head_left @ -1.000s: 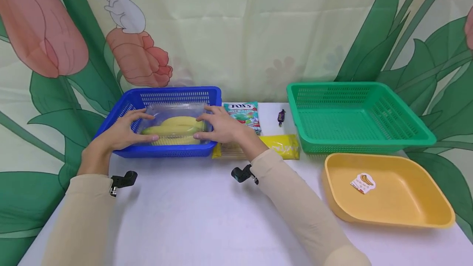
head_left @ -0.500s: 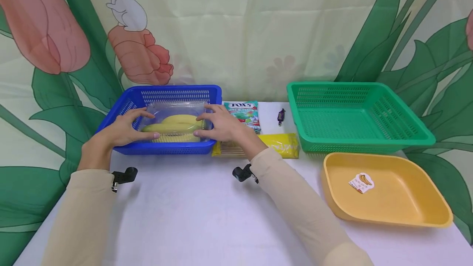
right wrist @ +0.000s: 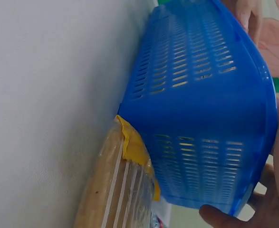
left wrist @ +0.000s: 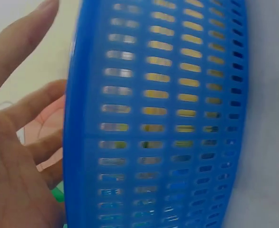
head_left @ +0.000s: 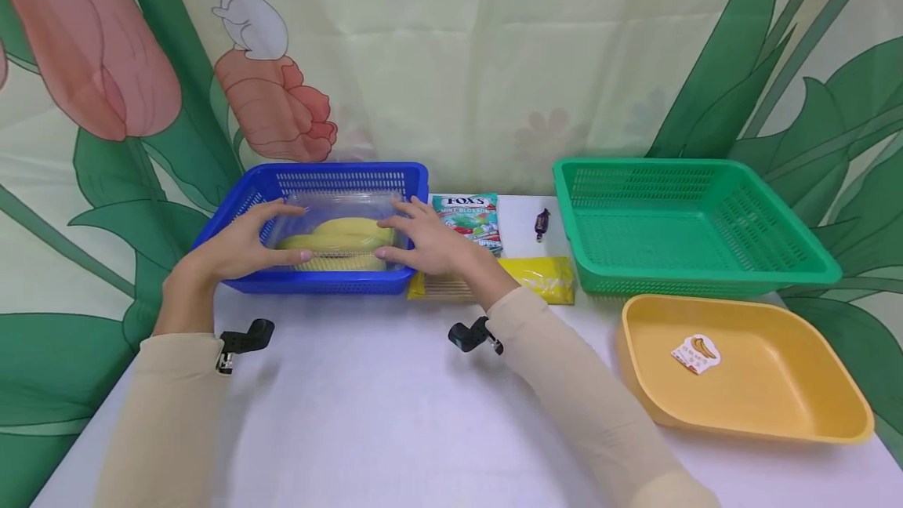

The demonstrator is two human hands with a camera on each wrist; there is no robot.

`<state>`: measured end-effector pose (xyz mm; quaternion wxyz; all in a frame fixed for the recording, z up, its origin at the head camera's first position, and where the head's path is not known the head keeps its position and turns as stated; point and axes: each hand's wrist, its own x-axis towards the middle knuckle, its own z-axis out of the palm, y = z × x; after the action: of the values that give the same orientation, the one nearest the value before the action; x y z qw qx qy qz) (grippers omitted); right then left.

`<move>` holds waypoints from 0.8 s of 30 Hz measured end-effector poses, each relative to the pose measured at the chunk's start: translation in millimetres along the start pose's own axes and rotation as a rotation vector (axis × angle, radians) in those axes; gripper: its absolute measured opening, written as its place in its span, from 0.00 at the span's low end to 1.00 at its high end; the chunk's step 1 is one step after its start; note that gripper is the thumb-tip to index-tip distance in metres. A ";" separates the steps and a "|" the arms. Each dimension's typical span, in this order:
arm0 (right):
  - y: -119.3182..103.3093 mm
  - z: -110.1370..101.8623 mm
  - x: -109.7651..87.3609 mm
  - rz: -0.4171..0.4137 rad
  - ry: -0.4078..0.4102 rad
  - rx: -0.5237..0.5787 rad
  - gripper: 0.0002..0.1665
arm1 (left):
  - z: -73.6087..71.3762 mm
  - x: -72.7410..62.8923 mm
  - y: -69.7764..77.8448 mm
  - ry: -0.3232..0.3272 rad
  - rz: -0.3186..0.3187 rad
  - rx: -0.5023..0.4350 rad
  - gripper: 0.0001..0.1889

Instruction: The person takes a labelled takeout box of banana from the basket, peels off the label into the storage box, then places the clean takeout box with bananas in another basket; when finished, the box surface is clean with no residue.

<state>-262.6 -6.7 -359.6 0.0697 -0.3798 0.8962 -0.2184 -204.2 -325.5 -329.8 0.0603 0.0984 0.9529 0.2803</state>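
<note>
A clear plastic box (head_left: 326, 205) with yellow-green bananas (head_left: 346, 235) inside lies in the blue basket (head_left: 331, 284) at the back left. My left hand (head_left: 236, 245) reaches over the basket's left side, thumb and fingers spread at the box's left end. Opposite it, my right hand (head_left: 430, 243) comes over the right rim with fingers apart and loosely bent, the fingertips overlapping the box's right end in the head view. Through the slots of the basket (left wrist: 158, 109) in the left wrist view, yellow fruit shows. The basket wall partly hides both hands in the wrist views.
A yellow packet (head_left: 543, 279) with a striped window lies against the basket's right side, partly under my right wrist. Behind it are a FOX'S candy bag (head_left: 469, 218) and a small dark wrapped sweet (head_left: 542, 224). A green basket (head_left: 698, 281) and an orange basin (head_left: 776, 382) stand right.
The left fingers spread slightly wider at the box's left end. The right hand stays nearly in place, and the box sits still in the basket. The head view shifts a little.
</note>
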 end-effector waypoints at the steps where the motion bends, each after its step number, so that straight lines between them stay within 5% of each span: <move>1: -0.1 -1.9 -1.5 -0.007 -0.010 0.005 0.39 | 1.1 -0.8 0.7 0.008 0.010 -0.009 0.44; 16: 7.9 -15.2 -40.2 -0.034 -0.086 0.083 0.45 | 21.1 0.6 15.0 0.083 0.093 0.023 0.37; 24: 19.2 -24.4 -64.8 -0.001 -0.090 0.050 0.48 | 30.7 3.3 38.6 0.123 0.130 0.066 0.40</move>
<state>-236.7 59.5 -349.0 0.1194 -0.3876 0.8863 -0.2236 -196.3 -276.9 -334.6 -0.0199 0.1447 0.9551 0.2576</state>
